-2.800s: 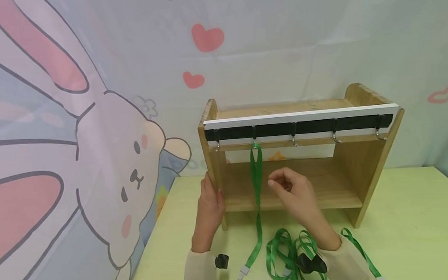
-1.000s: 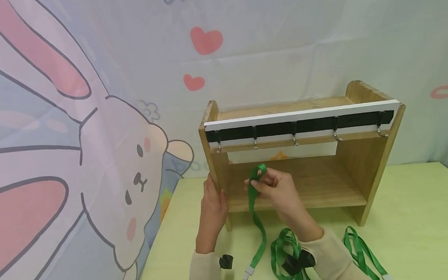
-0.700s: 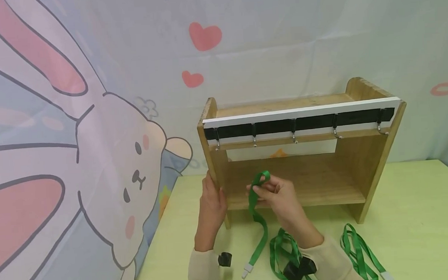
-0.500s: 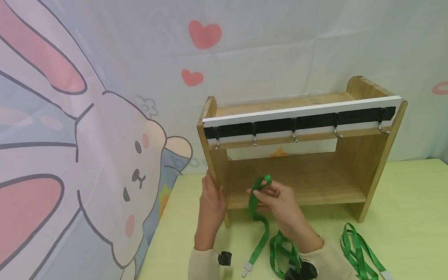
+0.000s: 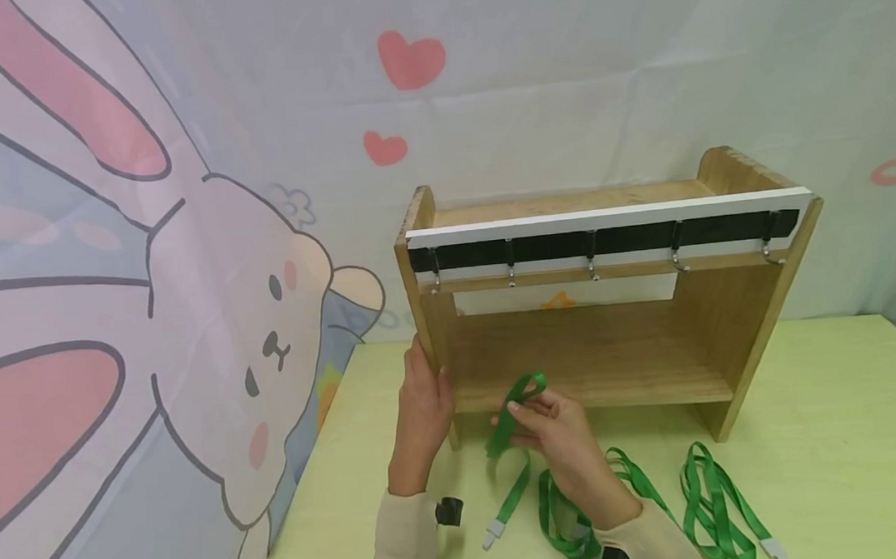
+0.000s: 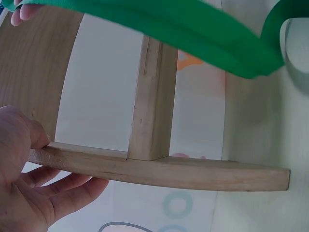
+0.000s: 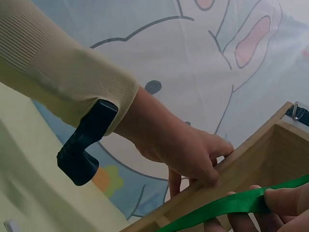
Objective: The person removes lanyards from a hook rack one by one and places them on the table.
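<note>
My left hand (image 5: pixel 421 397) grips the left side panel of the wooden shelf (image 5: pixel 586 353), thumb on the inner side and fingers outside, as the left wrist view shows (image 6: pixel 29 169). In front of the shelf's lower board, my right hand (image 5: pixel 556 433) pinches a green lanyard (image 5: pixel 507 423) between thumb and fingers. A small loop of it stands above the fingertips. Its tail hangs down to a white clip (image 5: pixel 492 532) near the table. Along the shelf's top front runs a black strip with several metal hooks (image 5: pixel 592 265), all bare.
More green lanyards lie on the pale yellow table (image 5: pixel 837 429): a coiled one (image 5: pixel 560 525) partly behind my right forearm, and another looped one (image 5: pixel 717 509) to the right with a white clip. A printed rabbit backdrop (image 5: pixel 233 347) stands behind and to the left.
The lanyard that hung on the second hook from the left is off it and in my right hand, which has since lowered. My left hand has kept its grip on the panel.
</note>
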### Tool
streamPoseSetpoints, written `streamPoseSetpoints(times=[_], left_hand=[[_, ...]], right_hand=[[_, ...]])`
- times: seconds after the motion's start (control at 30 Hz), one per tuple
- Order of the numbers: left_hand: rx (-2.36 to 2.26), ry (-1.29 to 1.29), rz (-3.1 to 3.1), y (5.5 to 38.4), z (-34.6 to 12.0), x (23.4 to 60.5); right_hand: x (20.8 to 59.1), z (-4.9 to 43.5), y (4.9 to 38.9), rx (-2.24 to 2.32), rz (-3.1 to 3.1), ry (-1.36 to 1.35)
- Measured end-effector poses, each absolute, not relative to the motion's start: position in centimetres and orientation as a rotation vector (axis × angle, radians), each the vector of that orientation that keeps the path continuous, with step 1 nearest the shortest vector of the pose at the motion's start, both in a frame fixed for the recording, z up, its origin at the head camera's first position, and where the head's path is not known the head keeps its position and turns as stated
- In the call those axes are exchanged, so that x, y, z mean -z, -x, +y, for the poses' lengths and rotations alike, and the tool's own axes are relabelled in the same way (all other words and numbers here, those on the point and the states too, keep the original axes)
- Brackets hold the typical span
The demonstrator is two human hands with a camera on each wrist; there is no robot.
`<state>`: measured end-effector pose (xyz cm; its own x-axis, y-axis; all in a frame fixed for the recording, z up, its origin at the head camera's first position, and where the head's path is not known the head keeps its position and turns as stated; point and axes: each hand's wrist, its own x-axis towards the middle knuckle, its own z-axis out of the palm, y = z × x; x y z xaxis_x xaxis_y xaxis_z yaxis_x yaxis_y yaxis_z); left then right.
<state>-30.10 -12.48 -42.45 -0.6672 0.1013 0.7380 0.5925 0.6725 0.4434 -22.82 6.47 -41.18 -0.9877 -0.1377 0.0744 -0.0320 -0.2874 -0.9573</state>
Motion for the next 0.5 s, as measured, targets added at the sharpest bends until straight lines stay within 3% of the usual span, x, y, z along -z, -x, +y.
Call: streamPoseSetpoints(times=[0.5], left_hand=[[0.896, 0.521, -2.195, 30.1, -12.4, 42.3]], right_hand=[[42.7, 6.4, 22.4, 2.354, 1.751, 0.137]])
